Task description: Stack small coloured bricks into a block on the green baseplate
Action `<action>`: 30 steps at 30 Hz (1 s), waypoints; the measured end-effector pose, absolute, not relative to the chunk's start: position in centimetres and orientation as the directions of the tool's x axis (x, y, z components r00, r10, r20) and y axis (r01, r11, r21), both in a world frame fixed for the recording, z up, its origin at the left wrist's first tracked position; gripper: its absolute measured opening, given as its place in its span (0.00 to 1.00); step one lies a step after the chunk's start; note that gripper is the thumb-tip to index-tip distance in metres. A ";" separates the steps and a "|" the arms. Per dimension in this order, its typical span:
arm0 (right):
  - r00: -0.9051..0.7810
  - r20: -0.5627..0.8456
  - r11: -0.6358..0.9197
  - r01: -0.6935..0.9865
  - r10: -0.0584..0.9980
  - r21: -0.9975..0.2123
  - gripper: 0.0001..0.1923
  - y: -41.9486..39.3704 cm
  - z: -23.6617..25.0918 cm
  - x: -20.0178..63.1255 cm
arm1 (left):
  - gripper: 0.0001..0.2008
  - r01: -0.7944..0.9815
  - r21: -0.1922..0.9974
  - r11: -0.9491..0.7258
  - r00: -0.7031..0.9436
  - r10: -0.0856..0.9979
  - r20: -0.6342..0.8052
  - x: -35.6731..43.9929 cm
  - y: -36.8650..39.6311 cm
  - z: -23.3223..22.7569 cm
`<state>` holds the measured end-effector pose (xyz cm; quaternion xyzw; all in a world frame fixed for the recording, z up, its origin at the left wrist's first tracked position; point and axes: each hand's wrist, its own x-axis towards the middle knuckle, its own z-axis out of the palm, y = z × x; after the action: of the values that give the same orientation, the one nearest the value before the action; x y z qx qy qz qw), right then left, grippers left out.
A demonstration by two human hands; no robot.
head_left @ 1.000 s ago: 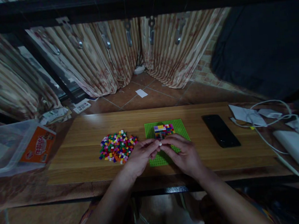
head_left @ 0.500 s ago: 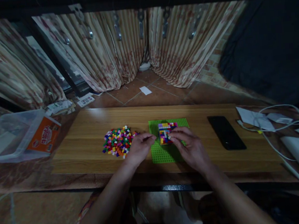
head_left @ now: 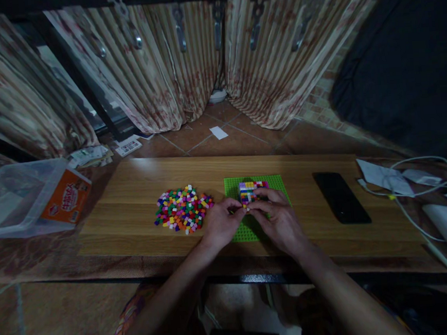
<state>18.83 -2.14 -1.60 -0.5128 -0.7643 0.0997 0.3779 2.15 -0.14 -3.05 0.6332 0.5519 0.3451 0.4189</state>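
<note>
Multicoloured brick block (head_left: 249, 190) on green baseplate (head_left: 275, 184): steadied by left hand (head_left: 220, 223), pinched by right hand (head_left: 280, 220); grip closure indiscernible; loose bricks (head_left: 182, 209) piled leftward.

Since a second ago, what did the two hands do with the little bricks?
The left hand drew apart toward the loose brick pile half a second ago, then came back; now both hands meet again at the near edge of the small multicoloured block build on the green baseplate, the right hand pressing close. Whether a brick is held is unclear. Pile, phone and baseplate stayed put.
</note>
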 end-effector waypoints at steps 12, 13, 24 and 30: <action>-0.116 0.457 0.406 0.681 0.882 -0.610 0.07 -2.3 -1.3 18.5 | 0.04 0.371 0.928 -0.018 0.120 0.992 -0.029 2.8 -0.3 -2.4; -0.105 0.454 0.395 0.685 0.885 -0.612 0.07 -2.3 -1.4 18.5 | 0.04 0.368 0.930 -0.018 0.119 0.993 -0.027 2.9 -0.4 -2.3; 0.015 0.424 0.310 0.658 0.906 -0.686 0.03 -1.9 -1.6 17.8 | 0.04 0.416 0.910 0.005 0.098 0.994 -0.050 3.0 -0.7 -1.7; 0.025 0.398 0.290 0.645 0.917 -0.707 0.04 -1.7 -1.7 17.7 | 0.05 0.433 0.902 -0.002 0.105 0.993 -0.048 3.0 -0.8 -1.6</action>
<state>17.66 -1.66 -1.67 -0.5744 -0.6798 0.1592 0.4274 3.03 -0.78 -1.64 0.6200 0.5750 0.3418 0.4101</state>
